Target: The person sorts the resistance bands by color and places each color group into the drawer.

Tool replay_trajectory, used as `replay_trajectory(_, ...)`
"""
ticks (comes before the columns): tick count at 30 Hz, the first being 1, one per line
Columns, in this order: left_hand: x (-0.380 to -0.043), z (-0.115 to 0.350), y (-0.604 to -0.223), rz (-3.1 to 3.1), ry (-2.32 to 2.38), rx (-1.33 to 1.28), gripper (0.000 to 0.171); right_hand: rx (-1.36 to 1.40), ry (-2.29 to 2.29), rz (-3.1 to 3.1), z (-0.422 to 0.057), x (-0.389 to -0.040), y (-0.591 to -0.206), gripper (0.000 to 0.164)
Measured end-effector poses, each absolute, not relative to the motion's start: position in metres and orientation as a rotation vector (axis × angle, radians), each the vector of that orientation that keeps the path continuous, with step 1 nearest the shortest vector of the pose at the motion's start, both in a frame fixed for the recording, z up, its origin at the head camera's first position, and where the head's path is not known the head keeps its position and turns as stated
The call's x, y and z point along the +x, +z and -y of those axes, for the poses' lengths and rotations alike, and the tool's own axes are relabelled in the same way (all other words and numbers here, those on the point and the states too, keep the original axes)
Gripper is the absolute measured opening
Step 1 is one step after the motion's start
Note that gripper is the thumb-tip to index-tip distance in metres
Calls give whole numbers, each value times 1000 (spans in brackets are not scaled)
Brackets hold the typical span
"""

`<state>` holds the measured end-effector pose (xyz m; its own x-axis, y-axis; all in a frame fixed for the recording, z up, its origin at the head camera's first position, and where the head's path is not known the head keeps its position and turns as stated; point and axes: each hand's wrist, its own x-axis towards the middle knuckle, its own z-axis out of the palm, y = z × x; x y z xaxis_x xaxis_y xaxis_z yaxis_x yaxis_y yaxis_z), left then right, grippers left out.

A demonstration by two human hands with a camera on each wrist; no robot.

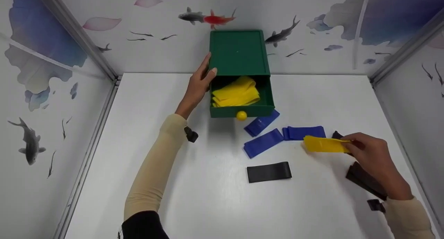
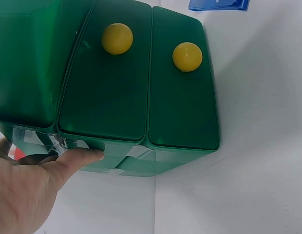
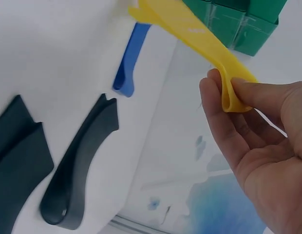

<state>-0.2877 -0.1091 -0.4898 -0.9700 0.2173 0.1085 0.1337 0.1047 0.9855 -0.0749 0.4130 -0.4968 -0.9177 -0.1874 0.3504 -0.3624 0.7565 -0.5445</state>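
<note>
A green drawer cabinet [image 1: 239,53] stands against the back wall. Its pulled-out top drawer [image 1: 267,93] has a yellow knob [image 1: 241,115] and holds several folded yellow bands [image 1: 239,91]. My left hand [image 1: 199,83] rests along the cabinet's left side, its thumb [image 2: 78,158] straight against that side in the left wrist view. At the right, my right hand [image 1: 373,159] pinches one end of a folded yellow resistance band [image 1: 324,144] between thumb and fingers. The band's other end points left, above the table. In the right wrist view, the pinched fold [image 3: 231,100] shows plainly.
Several folded blue bands [image 1: 305,133] lie on the white table [image 1: 208,197] in front and right of the drawer. A folded black band [image 1: 269,172] lies nearer me, and more black bands [image 1: 364,180] lie partly under my right hand. Printed walls [image 1: 145,51] enclose the table.
</note>
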Motion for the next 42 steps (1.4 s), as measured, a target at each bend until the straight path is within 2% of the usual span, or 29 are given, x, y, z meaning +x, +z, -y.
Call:
replay_trajectory(10, -286, 108, -487, -2238, 2057, 357, 70, 519, 813, 2569, -406, -93, -468, 30)
replay_trajectory(33, -287, 110, -491, -2294, 2040, 362, 70, 667, 774, 2519, -362, -161, -380, 20)
replay_trajectory(42, -286, 110, -484, -2253, 2038, 351, 70, 747, 729, 2504, -338, -182, -357, 18)
